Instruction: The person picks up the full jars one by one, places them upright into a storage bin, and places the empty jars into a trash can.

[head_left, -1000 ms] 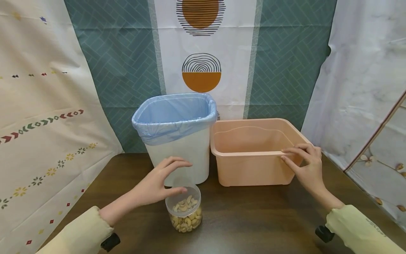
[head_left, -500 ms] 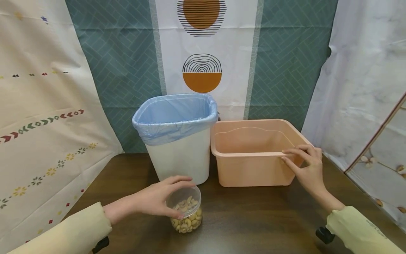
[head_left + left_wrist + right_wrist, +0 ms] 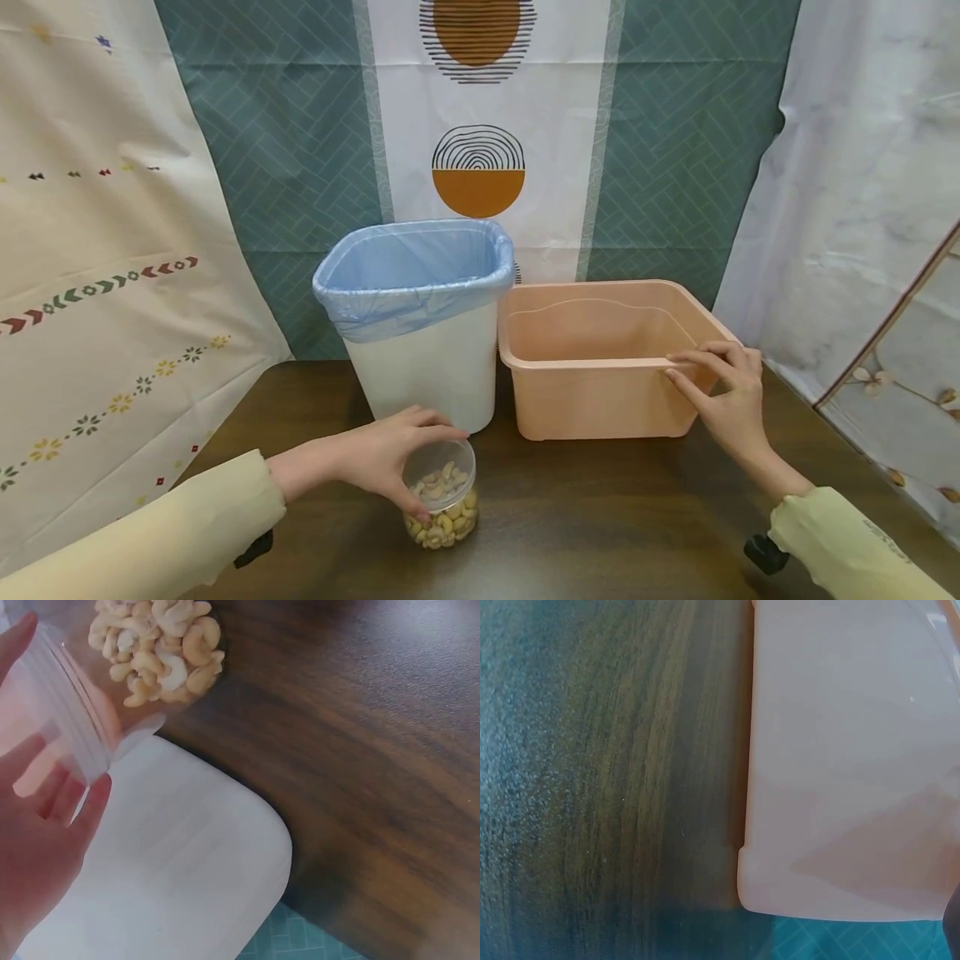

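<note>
A clear round jar (image 3: 448,527) of cashews stands upright on the dark table, a translucent lid (image 3: 459,479) on top. My left hand (image 3: 382,460) grips it at the lid from the left, thumb on the near side and fingers over the far side. Up close in the left wrist view, the fingertips curl about the lid's rim (image 3: 75,697), with the cashews (image 3: 172,656) showing through the jar. At the right, my right hand (image 3: 729,400) pinches the front rim of a peach plastic basin (image 3: 592,404). The right wrist view shows mostly the basin's side (image 3: 840,765).
Directly behind the jar is a white trash bin (image 3: 427,367), lined with a blue bag (image 3: 420,312) folded over its rim. The basin sits close to the bin's right side. Patterned cloths (image 3: 667,158) hang behind and at both sides of the wooden table (image 3: 585,517).
My left hand has come down from above the jar and closed round its lid. The jar and the right hand on the basin's rim have stayed in place.
</note>
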Motion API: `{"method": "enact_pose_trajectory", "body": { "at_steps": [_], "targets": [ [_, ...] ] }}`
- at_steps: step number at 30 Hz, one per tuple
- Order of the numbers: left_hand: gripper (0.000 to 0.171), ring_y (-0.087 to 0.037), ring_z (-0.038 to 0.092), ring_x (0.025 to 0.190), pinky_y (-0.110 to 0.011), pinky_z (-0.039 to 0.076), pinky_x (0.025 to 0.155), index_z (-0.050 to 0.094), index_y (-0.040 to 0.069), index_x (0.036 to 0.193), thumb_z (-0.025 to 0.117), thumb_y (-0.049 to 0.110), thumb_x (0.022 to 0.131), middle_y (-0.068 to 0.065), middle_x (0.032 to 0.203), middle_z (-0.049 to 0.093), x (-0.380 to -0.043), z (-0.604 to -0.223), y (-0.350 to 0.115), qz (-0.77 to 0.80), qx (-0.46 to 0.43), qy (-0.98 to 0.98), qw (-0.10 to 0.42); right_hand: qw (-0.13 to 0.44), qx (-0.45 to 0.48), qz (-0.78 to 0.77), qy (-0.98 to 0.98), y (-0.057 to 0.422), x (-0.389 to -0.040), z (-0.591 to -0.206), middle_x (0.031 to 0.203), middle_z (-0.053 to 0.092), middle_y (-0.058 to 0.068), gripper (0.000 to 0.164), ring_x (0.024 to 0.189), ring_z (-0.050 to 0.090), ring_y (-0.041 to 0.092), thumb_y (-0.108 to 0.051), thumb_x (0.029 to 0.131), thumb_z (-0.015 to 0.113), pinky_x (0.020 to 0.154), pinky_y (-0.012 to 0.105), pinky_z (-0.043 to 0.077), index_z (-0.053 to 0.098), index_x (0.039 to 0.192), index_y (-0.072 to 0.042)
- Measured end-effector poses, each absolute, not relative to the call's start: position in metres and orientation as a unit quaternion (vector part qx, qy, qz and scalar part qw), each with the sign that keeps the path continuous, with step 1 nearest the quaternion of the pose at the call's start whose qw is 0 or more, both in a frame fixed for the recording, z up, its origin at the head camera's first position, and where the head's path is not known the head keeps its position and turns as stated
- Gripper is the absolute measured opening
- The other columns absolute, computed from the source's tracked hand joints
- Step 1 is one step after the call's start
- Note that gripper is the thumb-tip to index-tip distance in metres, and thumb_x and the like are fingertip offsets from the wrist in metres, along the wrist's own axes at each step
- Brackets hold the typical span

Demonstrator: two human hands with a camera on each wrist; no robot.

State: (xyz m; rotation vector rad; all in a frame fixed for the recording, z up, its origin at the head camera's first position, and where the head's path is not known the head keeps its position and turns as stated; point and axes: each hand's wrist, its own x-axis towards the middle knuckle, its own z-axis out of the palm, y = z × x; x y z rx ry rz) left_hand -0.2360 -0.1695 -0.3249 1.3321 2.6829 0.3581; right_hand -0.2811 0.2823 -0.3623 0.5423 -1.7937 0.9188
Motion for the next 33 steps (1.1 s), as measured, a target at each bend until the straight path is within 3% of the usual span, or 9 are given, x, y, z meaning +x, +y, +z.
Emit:
{"method": "enact_pose_trajectory", "body": {
  "at_steps": [9,24,33],
  "targets": [
    [0.090,-0.014,0.039,0.117,-0.033,0.045,0.096,0.046,0.028,0.143,0.089,0.046,0.066,0.003,0.123,0.046,-0.245,-0.316,-0.159,0.089,0.449,0.882,0.117,0.503,0.232,0.386,-0.738,0.271,-0.268,-0.352,0.091,0.054,0.022,0.037,0.100,0.036,0.001,0.023,0.056,0.079,0.089,0.021,0.018,0.074,0.088,0.005],
    [0.086,-0.013,0.043,0.124,-0.028,0.046,0.097,0.046,0.032,0.137,0.093,0.030,0.065,0.003,0.135,0.044,-0.253,-0.284,-0.134,0.021,0.447,0.863,0.234,0.509,0.234,0.380,-0.736,0.270,-0.270,-0.350,0.091,0.055,0.022,0.037,0.100,0.035,0.000,0.023,0.055,0.078,0.089,0.020,0.017,0.074,0.087,0.005],
    [0.089,-0.018,0.045,0.128,-0.031,0.046,0.099,0.044,0.033,0.140,0.092,0.031,0.066,0.004,0.139,0.044,-0.255,-0.255,-0.121,0.025,0.449,0.858,0.248,0.511,0.236,0.379,-0.734,0.271,-0.270,-0.352,0.092,0.055,0.022,0.036,0.100,0.035,-0.001,0.022,0.056,0.079,0.090,0.021,0.018,0.074,0.088,0.005]
  ]
}}
